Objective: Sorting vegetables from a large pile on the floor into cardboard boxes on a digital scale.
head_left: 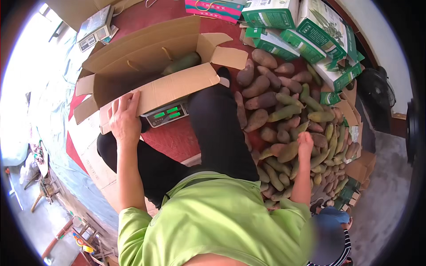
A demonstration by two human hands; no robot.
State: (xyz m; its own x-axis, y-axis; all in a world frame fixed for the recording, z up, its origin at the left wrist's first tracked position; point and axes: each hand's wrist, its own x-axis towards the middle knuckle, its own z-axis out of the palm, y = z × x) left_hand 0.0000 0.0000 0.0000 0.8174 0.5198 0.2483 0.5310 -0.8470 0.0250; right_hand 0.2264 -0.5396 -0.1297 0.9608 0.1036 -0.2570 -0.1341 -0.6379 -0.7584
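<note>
My left hand (pixel 125 119) rests flat on the near flap of an open cardboard box (pixel 146 66), fingers spread. The box sits on a digital scale (pixel 166 114) with green lit digits. Inside the box lies one green-brown oblong fruit (pixel 182 63). My right hand (pixel 305 142) reaches down into a heap of oblong green and reddish-brown fruits (pixel 284 115) on the red floor, fingers curled around one greenish fruit (pixel 289 151). My black-trousered leg (pixel 217 128) stretches between the scale and the heap.
Green-and-white cartons (pixel 310 31) are stacked behind the heap, and flat cardboard pieces (pixel 355 168) lie at its right. A second small scale (pixel 95 27) sits at top left. Another person in a blue cap (pixel 330 221) is at the lower right.
</note>
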